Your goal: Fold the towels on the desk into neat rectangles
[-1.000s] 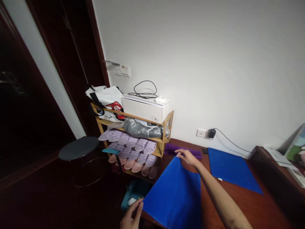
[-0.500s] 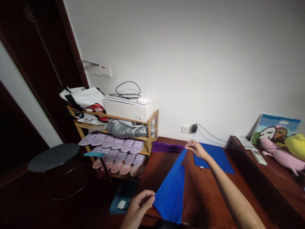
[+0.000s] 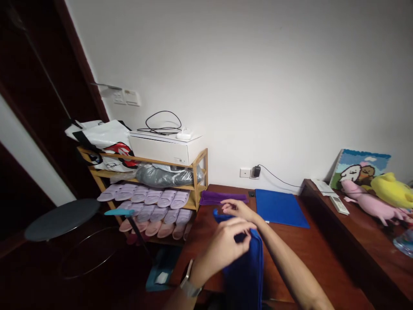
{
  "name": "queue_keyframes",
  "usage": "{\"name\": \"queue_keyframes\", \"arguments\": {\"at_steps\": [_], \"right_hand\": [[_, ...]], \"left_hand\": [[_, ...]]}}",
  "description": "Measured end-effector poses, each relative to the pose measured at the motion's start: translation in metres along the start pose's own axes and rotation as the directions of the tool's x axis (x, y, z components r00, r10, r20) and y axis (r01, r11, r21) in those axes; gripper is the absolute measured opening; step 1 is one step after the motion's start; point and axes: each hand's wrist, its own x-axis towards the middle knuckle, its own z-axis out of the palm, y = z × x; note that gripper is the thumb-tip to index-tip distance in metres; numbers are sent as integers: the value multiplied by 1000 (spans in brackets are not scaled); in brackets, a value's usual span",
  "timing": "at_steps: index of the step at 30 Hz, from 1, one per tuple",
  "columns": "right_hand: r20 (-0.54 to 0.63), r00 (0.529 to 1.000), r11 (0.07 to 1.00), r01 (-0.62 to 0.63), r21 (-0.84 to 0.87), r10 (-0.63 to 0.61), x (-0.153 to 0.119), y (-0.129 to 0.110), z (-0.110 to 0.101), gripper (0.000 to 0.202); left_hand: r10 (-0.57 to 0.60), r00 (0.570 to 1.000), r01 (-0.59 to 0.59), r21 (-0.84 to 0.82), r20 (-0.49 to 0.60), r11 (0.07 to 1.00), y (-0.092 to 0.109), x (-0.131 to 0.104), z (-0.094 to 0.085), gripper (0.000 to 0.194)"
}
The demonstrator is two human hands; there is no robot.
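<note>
A blue cloth hangs folded over the near part of the brown table. My left hand, with a watch on its wrist, pinches the cloth's upper right corner between thumb and fingers. Behind it my right hand reaches across to the left, its fingers at the cloth's far left end and closed on it, as far as shows. Part of the cloth between the hands is hidden. Farther back lie a flat blue cloth and a folded purple cloth.
On the left a wooden rack holds slippers, a white box and a bag. A round stool stands beside it. To the right are plush toys and a remote on a raised surface.
My left hand has moved up and right with its corner of the cloth, crossing in front of my right hand. The right hand has shifted left. The cloth, stretched diagonally before, now hangs folded.
</note>
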Motion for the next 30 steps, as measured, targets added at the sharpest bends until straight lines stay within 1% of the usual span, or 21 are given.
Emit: {"name": "queue_keyframes", "arguments": {"at_steps": [1,3,5,6,7,8,9,10,11,13,15,17,18,19,21,22,24,26,28,30], "right_hand": [[-11,1000,999,-20,36,20,-17,0,5,55],[-100,992,995,-68,67,75,-66,0,14,54],[-211,962,982,-154,104,174,-124,4,29,59],[-244,942,971,-200,133,228,-152,9,41,62],[-270,929,963,-218,157,254,-178,15,55,63],[-307,922,969,-197,148,235,-199,23,71,67],[-358,912,980,-174,99,198,-215,33,87,77],[-436,882,983,-182,36,180,-227,43,102,78],[-508,847,980,-197,-25,157,-235,53,113,69],[-626,770,965,-242,-105,125,-244,69,125,46],[-692,713,954,-270,-127,110,-249,80,124,43],[-722,686,947,-286,-147,94,-249,84,119,40],[-722,687,943,-287,-166,82,-247,84,119,43],[-714,697,941,-280,-189,64,-242,84,121,49],[-691,722,944,-247,-220,28,-222,85,132,64],[-682,731,949,-226,-222,15,-209,87,140,65],[-677,736,963,-182,-198,-1,-181,90,153,56],[-676,737,978,-145,-149,7,-159,91,159,43],[-656,754,989,-120,-88,33,-152,89,156,31],[-626,778,996,-93,-19,61,-161,81,145,30]], "left_hand": [[-11,998,15,57,-63,998,-11,5,-3,23],[-31,987,54,141,-157,989,-32,7,-8,17],[-30,973,78,202,-229,976,-49,5,-10,18],[-20,967,81,231,-256,970,-53,3,-11,19],[-3,961,78,260,-275,962,-55,1,-10,19],[18,958,68,289,-285,955,-54,0,-10,20],[42,956,55,317,-291,947,-52,0,-10,20],[67,952,42,343,-300,938,-48,0,-10,21],[89,945,33,364,-314,931,-44,0,-12,20],[125,926,25,388,-357,921,-37,1,-17,19],[150,898,22,383,-413,923,-32,0,-27,18],[151,879,25,359,-453,933,-29,-2,-36,18],[143,873,31,346,-466,938,-27,-4,-40,18],[132,871,39,335,-474,941,-26,-5,-42,18],[106,872,58,316,-478,947,-21,-7,-44,18],[94,874,65,307,-477,949,-19,-8,-44,19],[68,881,81,291,-468,953,-14,-10,-45,20],[46,888,96,283,-458,954,-11,-12,-48,22],[31,882,118,284,-470,952,-11,-14,-54,24],[7,867,152,278,-498,948,-15,-18,-63,25]]}}
